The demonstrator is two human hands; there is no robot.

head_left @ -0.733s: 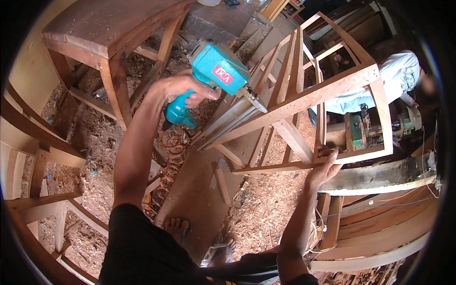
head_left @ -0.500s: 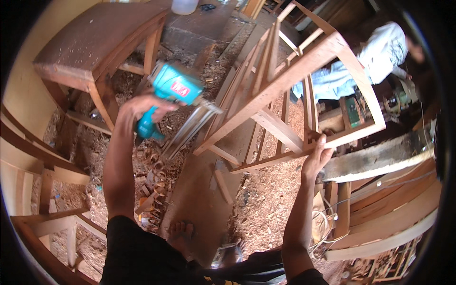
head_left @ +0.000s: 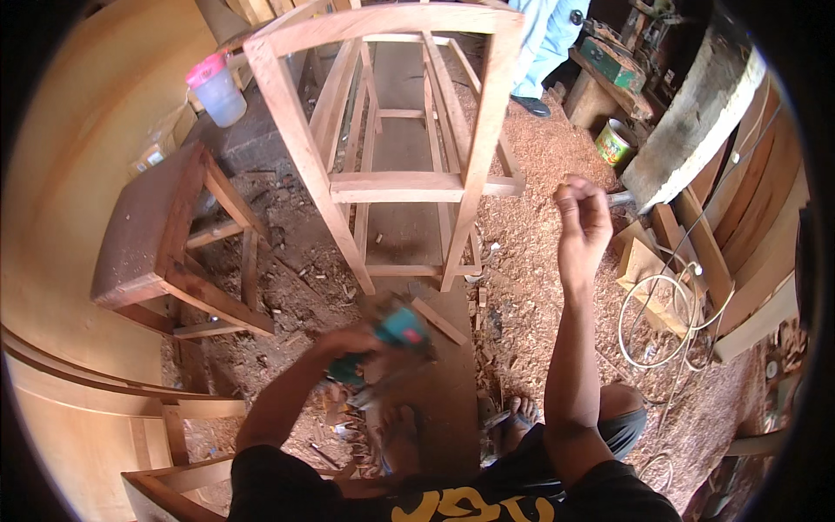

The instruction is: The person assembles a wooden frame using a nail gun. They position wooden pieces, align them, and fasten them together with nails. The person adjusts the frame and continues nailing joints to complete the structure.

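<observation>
My left hand, low and left of centre, is wrapped round a teal nail gun. Both are smeared by motion. A bare wooden frame of joined slats and legs stands ahead of me on a long board, apart from both hands. My right hand is raised to the right of the frame, its fingers curled in toward the thumb. Whatever it may hold is too small or hidden to make out. A short wood strip lies on the board just beyond the nail gun.
A brown-topped wooden stool stands at left, near a tub with a pink lid. Wood shavings cover the floor. Another person's light blue trouser leg shows at the back. A can, looped cable and timber pieces lie right.
The frame has gone from tilted in my right hand to standing on the board, released. My left hand has brought the nail gun down toward me. My view has shifted.
</observation>
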